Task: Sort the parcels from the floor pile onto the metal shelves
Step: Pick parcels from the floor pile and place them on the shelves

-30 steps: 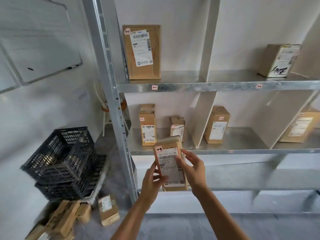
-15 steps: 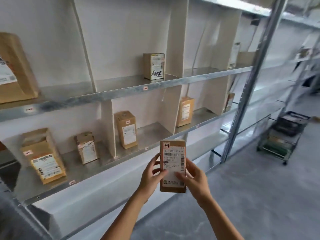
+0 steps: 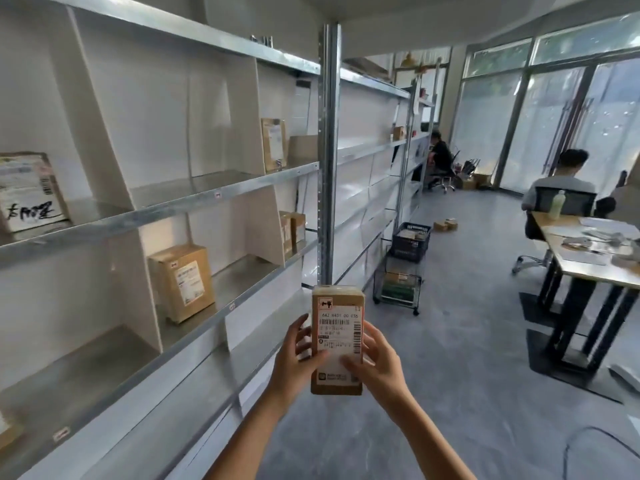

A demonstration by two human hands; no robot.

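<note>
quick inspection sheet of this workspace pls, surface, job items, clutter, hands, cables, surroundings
surface: metal shelves with white dividers, many bays bare
job's things: held parcel upright, label facing camera; shelved box on a lower bay; marked box at far left
clutter: black crate on a wire cart in the aisle, small boxes on the floor beyond
hands: left hand and right hand both grip the parcel's sides
cables: dark cable looped on the floor, lower right
surroundings: wooden table, seated people, glass wall

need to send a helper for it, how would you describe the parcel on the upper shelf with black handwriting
Start at the long metal shelves along the left wall and look to the upper shelf's near end. There a brown parcel stands upright; unlike its neighbours, it carries bold black brush handwriting across its white label.
</note>
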